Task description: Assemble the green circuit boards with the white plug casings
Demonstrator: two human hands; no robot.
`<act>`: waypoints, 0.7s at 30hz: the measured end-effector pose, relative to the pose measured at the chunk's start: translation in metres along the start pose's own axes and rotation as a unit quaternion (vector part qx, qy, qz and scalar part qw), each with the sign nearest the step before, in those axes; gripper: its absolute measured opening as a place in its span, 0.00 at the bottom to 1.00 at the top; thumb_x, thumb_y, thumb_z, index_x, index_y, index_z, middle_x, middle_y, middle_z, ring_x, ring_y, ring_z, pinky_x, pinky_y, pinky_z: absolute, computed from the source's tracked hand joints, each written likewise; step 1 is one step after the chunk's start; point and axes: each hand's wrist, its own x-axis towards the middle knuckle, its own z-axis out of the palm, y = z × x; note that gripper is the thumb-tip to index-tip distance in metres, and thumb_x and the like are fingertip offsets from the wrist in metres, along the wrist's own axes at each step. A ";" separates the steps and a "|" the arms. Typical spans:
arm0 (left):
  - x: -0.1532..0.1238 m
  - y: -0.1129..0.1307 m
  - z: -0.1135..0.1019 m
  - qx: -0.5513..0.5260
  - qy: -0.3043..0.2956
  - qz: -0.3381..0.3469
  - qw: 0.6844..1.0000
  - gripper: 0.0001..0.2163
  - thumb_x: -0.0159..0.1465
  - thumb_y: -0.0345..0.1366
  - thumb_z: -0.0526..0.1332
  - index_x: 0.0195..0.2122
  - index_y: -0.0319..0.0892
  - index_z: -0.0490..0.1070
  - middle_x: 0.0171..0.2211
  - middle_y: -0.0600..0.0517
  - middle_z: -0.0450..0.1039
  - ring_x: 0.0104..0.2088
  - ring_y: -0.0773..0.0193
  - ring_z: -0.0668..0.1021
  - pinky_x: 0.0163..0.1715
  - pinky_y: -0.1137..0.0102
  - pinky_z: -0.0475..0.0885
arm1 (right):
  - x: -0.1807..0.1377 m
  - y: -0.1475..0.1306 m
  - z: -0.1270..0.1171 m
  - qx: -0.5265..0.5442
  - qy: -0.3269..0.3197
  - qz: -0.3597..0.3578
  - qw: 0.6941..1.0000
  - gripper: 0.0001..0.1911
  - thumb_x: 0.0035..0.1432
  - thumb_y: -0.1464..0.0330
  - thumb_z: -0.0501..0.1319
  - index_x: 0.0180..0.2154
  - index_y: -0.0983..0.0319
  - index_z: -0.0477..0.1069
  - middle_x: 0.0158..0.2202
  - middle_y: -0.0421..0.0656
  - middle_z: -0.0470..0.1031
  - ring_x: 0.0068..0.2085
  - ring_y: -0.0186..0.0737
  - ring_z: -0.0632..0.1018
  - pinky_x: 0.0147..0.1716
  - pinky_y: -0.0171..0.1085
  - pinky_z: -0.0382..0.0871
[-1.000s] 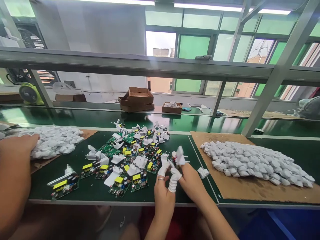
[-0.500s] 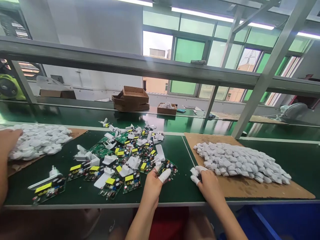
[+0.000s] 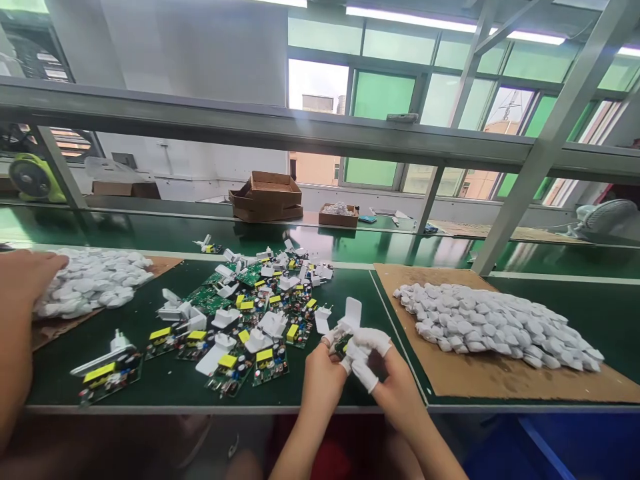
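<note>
Over the front of the green bench, my left hand [image 3: 324, 373] is closed on a circuit board [image 3: 343, 343], which is mostly covered by fingers. A white plastic plug part [image 3: 353, 313] sticks up behind the board. My right hand [image 3: 393, 373], with white covers on its fingertips, is closed on a small white piece [image 3: 357, 352] and brings it against the board. Where the piece and the board meet is hidden by the fingers. Left of my hands lie several circuit boards [image 3: 227, 377] with yellow transformers and white plug parts, heaped together.
On the right, a cardboard sheet [image 3: 465, 387] bears a heap of small white rounded pieces [image 3: 500, 327]. Another such heap [image 3: 100, 280] lies at the left, with another person's hand [image 3: 33, 273] on it. Cardboard boxes [image 3: 267, 197] stand behind. A metal post [image 3: 520, 180] rises at right.
My right hand has moved left from the cardboard's edge with the white piece, meeting my left hand. My left hand has lifted the circuit board and shifted right, away from the heap.
</note>
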 end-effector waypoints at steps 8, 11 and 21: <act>-0.014 0.002 0.003 0.312 -0.009 0.092 0.945 0.21 0.46 0.24 0.50 0.42 0.43 0.64 0.37 0.50 0.70 0.36 0.64 0.71 0.37 0.70 0.65 | -0.003 0.012 0.005 -0.029 0.086 0.042 0.995 0.08 0.46 0.69 0.55 0.32 0.63 0.65 0.31 0.42 0.70 0.31 0.36 0.70 0.29 0.32 0.66; -0.016 0.000 0.003 0.358 -0.029 0.123 0.925 0.20 0.47 0.23 0.48 0.40 0.42 0.66 0.37 0.49 0.69 0.38 0.63 0.70 0.39 0.70 0.64 | -0.004 0.015 0.006 -0.035 0.093 0.057 0.993 0.10 0.46 0.68 0.55 0.33 0.63 0.66 0.29 0.42 0.70 0.30 0.36 0.70 0.29 0.33 0.66; -0.017 -0.006 0.007 0.391 -0.006 0.122 0.912 0.16 0.49 0.26 0.49 0.39 0.41 0.66 0.36 0.47 0.69 0.39 0.61 0.70 0.39 0.69 0.63 | -0.019 0.022 -0.001 -0.004 0.143 0.061 0.988 0.10 0.46 0.66 0.56 0.33 0.63 0.66 0.34 0.45 0.70 0.34 0.38 0.71 0.34 0.35 0.67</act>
